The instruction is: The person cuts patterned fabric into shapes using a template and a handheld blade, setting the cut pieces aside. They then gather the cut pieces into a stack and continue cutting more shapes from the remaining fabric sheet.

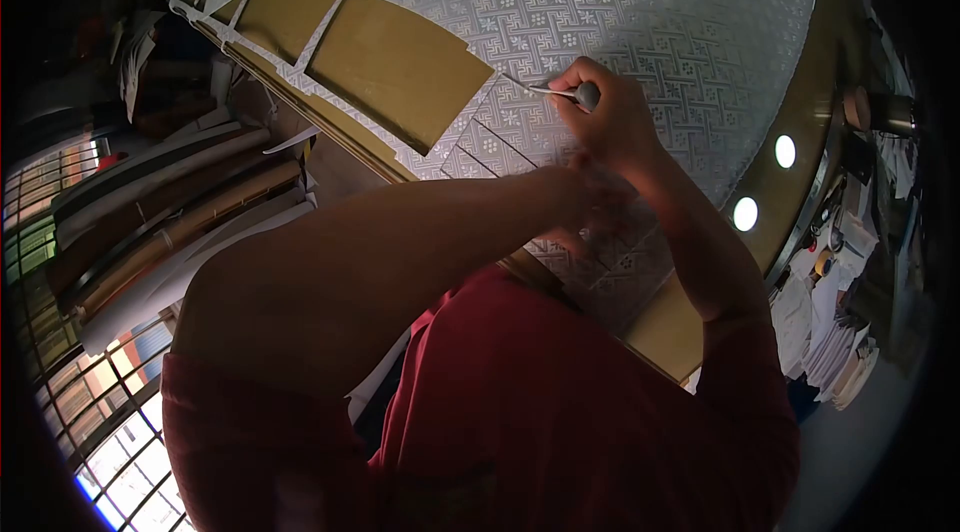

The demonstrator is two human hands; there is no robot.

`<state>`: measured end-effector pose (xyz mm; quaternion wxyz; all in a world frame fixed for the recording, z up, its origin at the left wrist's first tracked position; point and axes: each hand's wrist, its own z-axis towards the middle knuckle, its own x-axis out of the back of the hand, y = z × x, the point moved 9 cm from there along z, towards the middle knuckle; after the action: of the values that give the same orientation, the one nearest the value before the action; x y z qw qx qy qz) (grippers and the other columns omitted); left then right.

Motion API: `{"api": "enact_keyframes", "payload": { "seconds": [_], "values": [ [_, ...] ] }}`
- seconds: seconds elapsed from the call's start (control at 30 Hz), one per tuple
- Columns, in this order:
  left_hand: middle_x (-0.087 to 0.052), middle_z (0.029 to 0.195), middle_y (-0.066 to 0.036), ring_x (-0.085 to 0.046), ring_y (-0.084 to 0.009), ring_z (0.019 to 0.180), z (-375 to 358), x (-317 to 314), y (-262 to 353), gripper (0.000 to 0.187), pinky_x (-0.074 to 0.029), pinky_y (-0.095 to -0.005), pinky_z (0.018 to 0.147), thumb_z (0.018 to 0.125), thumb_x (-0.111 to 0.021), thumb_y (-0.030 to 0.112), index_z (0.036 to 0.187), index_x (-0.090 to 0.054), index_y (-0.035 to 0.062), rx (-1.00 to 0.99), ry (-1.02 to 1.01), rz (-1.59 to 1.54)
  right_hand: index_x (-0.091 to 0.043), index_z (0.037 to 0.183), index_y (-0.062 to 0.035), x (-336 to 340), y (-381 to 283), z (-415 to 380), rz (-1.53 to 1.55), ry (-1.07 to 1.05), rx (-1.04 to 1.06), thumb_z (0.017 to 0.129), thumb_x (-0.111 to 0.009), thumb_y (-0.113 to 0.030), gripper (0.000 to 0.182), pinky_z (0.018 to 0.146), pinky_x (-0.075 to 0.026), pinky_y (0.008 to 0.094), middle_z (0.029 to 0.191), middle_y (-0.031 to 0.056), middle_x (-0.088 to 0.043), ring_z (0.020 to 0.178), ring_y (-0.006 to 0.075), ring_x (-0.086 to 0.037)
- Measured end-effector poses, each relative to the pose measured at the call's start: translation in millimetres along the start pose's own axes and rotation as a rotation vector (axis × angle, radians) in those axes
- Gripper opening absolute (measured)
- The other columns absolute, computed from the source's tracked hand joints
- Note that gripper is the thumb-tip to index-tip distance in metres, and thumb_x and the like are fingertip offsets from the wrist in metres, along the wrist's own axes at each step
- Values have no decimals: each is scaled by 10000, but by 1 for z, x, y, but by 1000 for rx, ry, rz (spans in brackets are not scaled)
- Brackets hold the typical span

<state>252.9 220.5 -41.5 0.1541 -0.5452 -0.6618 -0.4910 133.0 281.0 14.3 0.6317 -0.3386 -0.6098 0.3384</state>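
A silver-grey patterned fabric (690, 22) lies over a tan tabletop (385, 62), with dark straight lines or slits near its cut edge. My right hand (610, 117) is closed round a thin metal tool (540, 89) with a dark rounded end; its tip is at the fabric by the corner of the cut-out. Nearer my body, my left hand (585, 222) is low over the fabric, below my right wrist. Blur and shadow hide its fingers, so whether it holds anything is unclear.
Narrow fabric strips (320, 27) cross the bare tan area at the upper left. Rolls of material (180, 202) are stacked left of the table, near a barred window (110, 372). On the right stand a dark cylindrical container (890, 114) and piles of papers or cloth (835, 322).
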Motion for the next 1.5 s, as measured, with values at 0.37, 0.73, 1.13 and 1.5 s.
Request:
{"api": "enact_keyframes", "payload": {
  "seconds": [0.37,0.73,1.13,1.5],
  "values": [
    [-440,1608,-39,-585,-303,1310,3,-5,-10,702,-496,-495,1066,865,-618,691,1477,-559,352,112,21,-223,-684,976,-27,-20,-8,20,115,129,110,900,-775,-121,151,806,-570,366,935,108,-767,896,303,-756],
    [-222,1721,160,-111,-108,1599,17,-21,-9,690,-172,-797,1119,934,-580,602,1578,-377,457,10,55,-108,-720,964,-27,-15,5,61,224,-165,184,865,-795,-91,140,740,-541,332,875,58,-752,794,164,-697],
    [-105,1754,106,-20,-210,1623,10,-30,15,629,-214,-779,1136,964,-562,596,1561,-394,492,-45,-22,504,-723,864,-20,-53,-35,127,-28,-939,125,787,-800,-16,109,724,-523,321,866,29,-733,804,118,-655],
    [42,1760,69,65,-409,1602,-19,-7,25,666,-349,-802,1083,939,-617,559,1552,-355,549,-130,-135,562,-734,891,-48,-139,-87,71,118,-1156,380,795,-808,-55,121,713,-501,343,857,45,-735,797,181,-676]
  ]
}}
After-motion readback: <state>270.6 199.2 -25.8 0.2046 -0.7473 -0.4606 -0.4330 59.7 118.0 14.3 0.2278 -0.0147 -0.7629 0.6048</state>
